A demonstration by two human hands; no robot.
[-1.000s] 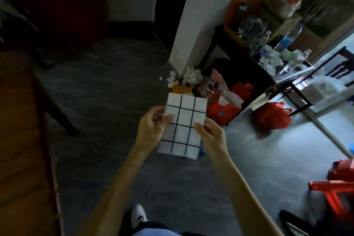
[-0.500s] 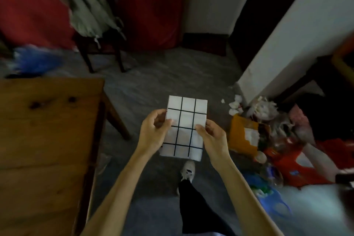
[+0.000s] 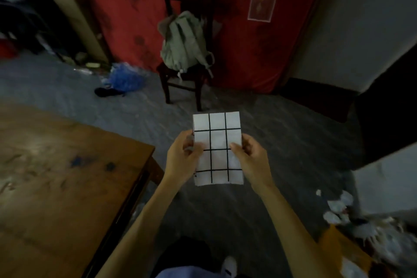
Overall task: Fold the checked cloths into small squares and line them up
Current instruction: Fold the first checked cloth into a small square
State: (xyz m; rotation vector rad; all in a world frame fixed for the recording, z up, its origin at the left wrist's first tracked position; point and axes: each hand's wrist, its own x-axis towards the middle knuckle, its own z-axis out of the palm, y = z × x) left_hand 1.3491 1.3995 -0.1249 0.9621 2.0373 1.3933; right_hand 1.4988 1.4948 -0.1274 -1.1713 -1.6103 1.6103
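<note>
Both hands (image 3: 184,160) (image 3: 251,161) pinching checked cloth (image 3: 217,140) (folded rectangle)

Over the last second the view has swung left, away from the cluttered corner of red bags and bottles, so the folded checked cloth (image 3: 217,149) now hangs before a chair (image 3: 187,36) bearing a backpack (image 3: 184,43), with the wooden counter (image 3: 56,176) at left.

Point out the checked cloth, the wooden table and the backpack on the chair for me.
checked cloth (image 3: 217,140), head view, on its upper middle square.
wooden table (image 3: 67,176), head view, on the bare top.
backpack (image 3: 184,40), head view, on its front panel.
</note>
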